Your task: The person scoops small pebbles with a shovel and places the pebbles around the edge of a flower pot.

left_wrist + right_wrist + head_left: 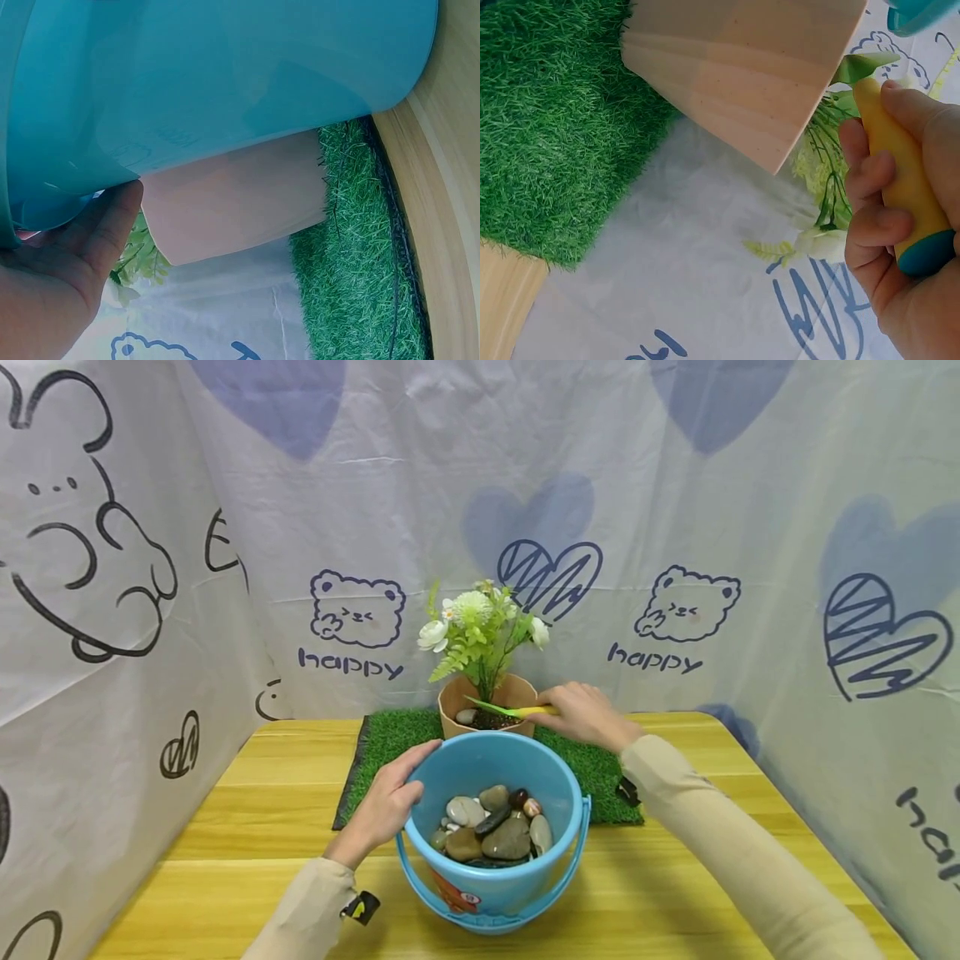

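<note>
In the head view, the left hand [386, 797] grips the near-left rim of a blue bucket [517, 885], its index finger stretched along the edge. The right hand [588, 714] is closed round the yellow handle of a small green-bladed trowel [517, 712]. The trowel reaches across the rim of a pale pink pot [452, 727], its blade over dark soil [497, 722] and near a pale stone [466, 717]. White flowers [472, 607] with green leaves rise from the pot, which stands on a green turf mat [600, 777] on the wooden table [240, 827]. The bucket stands in front, hiding the pot's lower part and some of the mat; in it lie brown, grey, white and dark stones [506, 837], and its handle [582, 852] hangs down round the near side. Printed cloth [420, 510] surrounds the table at the back and sides.

In the left wrist view, the bucket's wall fills the upper part, with the left fingers against it. The pot shows beyond, partly covered by the bucket; whether the two touch cannot be told.

In the right wrist view, the fingers wrap the trowel's yellow, teal-ended handle, the thumb lying along it. The blade is beyond the pot's rim, among the stems.
</note>
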Demonstrator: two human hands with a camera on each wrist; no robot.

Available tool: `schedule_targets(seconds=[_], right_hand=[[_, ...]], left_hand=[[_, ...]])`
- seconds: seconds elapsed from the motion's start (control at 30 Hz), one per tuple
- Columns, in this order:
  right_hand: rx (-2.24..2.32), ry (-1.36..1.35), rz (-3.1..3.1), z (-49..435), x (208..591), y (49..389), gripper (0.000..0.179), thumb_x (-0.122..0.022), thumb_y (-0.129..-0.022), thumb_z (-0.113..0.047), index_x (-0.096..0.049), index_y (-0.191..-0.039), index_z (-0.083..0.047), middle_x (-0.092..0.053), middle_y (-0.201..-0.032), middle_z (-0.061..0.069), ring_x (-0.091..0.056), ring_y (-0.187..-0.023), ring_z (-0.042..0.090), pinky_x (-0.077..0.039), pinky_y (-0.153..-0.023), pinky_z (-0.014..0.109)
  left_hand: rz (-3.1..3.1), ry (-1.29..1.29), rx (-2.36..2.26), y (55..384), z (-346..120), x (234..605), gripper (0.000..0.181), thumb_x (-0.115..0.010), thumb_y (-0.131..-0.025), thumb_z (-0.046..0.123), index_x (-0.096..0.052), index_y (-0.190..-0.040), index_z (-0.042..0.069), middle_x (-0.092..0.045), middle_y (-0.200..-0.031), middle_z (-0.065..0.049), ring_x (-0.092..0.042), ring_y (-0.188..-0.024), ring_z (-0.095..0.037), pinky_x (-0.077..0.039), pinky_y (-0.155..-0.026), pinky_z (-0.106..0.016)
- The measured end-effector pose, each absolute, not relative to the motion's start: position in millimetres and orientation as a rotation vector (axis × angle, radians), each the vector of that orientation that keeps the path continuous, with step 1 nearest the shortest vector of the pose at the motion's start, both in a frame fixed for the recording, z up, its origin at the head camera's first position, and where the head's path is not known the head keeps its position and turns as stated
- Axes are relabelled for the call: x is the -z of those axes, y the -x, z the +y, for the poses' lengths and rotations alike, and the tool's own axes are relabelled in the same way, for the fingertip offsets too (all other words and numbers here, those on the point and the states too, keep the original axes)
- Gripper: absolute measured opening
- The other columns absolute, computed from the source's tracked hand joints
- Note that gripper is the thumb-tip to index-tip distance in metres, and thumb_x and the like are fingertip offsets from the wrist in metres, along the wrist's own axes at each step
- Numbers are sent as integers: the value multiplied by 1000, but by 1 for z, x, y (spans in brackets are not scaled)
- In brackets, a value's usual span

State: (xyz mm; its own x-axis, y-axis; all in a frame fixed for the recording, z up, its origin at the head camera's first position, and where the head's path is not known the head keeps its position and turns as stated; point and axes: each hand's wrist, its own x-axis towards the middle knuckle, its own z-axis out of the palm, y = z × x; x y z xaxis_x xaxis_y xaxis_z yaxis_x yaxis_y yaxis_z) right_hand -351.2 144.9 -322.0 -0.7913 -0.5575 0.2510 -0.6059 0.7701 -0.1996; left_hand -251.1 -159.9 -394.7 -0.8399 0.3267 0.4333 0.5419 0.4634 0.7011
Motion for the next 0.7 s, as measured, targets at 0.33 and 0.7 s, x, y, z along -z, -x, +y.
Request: schedule_targets(seconds=[0.33, 0.7], right_hand=[[-460, -1008, -2753, 156, 314, 336, 24, -65, -93, -35, -76, -92, -14, -66, -70, -6, -52, -53, 6, -46, -55, 25], [-462, -1037, -2706, 165, 304, 320, 26, -74, -85, -34, -78, -95, -11, -66, -70, -7, -49, -52, 5, -43, -52, 22]], left_hand=[[-2481, 754, 1315, 251, -161, 394, 65, -41, -83, -1, -45, -147, 9, -52, -143, -16, -57, -122, -34, -49, -92, -48], [-2481, 749, 1288, 252, -161, 394, 67, -40, -81, 0, -46, -147, 8, -52, -143, -15, -58, -121, -34, -49, -92, -49]])
